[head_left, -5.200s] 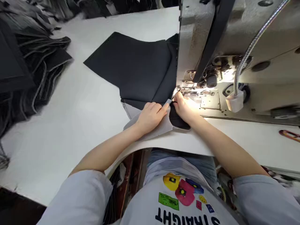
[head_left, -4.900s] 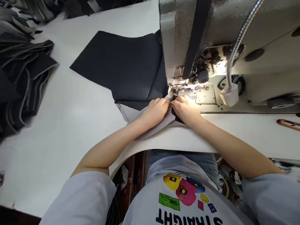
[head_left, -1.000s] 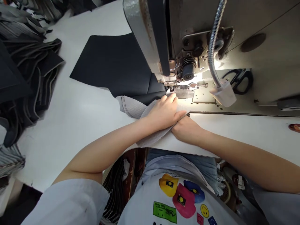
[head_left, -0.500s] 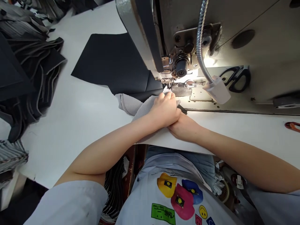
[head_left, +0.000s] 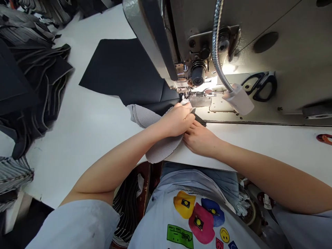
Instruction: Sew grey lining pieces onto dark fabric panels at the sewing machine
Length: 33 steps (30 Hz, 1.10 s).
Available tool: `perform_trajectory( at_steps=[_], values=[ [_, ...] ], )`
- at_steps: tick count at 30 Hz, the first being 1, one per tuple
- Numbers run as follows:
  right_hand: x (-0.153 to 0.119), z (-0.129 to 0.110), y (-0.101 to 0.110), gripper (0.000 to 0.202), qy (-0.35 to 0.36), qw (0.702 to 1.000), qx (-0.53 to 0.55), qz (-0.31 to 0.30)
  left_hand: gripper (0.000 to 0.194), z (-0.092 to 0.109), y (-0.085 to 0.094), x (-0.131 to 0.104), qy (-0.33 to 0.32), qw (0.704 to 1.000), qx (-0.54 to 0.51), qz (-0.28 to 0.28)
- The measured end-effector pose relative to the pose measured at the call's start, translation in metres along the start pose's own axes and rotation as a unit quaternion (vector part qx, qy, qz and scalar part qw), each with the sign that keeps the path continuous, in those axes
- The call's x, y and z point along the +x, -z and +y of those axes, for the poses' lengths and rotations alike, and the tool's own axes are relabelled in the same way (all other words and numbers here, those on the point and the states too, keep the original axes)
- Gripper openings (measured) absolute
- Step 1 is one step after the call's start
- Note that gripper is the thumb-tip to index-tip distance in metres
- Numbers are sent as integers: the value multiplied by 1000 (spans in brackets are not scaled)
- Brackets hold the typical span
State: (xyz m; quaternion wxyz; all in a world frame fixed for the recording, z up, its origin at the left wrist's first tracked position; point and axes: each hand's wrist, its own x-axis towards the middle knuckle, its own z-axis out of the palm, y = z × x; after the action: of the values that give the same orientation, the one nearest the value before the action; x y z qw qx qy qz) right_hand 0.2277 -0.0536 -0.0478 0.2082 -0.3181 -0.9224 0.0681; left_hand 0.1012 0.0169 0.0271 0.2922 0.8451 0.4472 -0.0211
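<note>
Black fabric with a grey backing [head_left: 166, 148] lies under the presser foot [head_left: 184, 94] of a sewing machine [head_left: 153, 38]. Its broad black part [head_left: 121, 65] spreads flat to the left of the machine head, while the grey side is folded up near me. My left hand [head_left: 177, 119] is closed on the folded fabric just in front of the foot. Close against it, my right hand [head_left: 199, 136] has its fingers bent around the fabric's right edge; its fingertips are partly hidden behind my left hand. A dark corner of the fabric [head_left: 199, 119] sticks out beyond the hands.
Black-handled scissors [head_left: 261, 86] lie on the machine bed to the right. A lamp on a flexible metal neck [head_left: 219, 52] hangs in front of the machine. Piles of dark cut pieces [head_left: 38, 86] stand at the left. An orange-handled tool [head_left: 324, 139] lies at the far right.
My left hand has shifted slightly left, and the hands overlap less. More of the grey backing now shows, its rounded edge hanging past the table's front edge. The view has shifted slightly.
</note>
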Motion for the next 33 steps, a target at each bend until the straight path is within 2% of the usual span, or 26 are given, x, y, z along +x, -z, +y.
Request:
perform_trajectory(
  at_steps=[6,13,19,22,28,33],
  values=[
    [-1,1,0,25,6,1000,-9,-7,25,6,1,-10,-12,990,133,-41],
    [7,6,-3,29,-6,996,-31,-89,44,2,-3,0,-18,980,194,-30],
    [3,10,12,24,10,997,69,-42,52,4,-5,0,-3,969,245,-35],
    [1,7,15,21,19,995,83,-53,53,8,-5,-6,-6,960,276,-45],
    [7,-2,4,28,24,997,24,-72,46,-1,-2,-10,-64,954,291,-44],
    [24,1,0,37,-10,993,15,-114,39,-16,-4,0,-132,953,273,-7]
  ],
)
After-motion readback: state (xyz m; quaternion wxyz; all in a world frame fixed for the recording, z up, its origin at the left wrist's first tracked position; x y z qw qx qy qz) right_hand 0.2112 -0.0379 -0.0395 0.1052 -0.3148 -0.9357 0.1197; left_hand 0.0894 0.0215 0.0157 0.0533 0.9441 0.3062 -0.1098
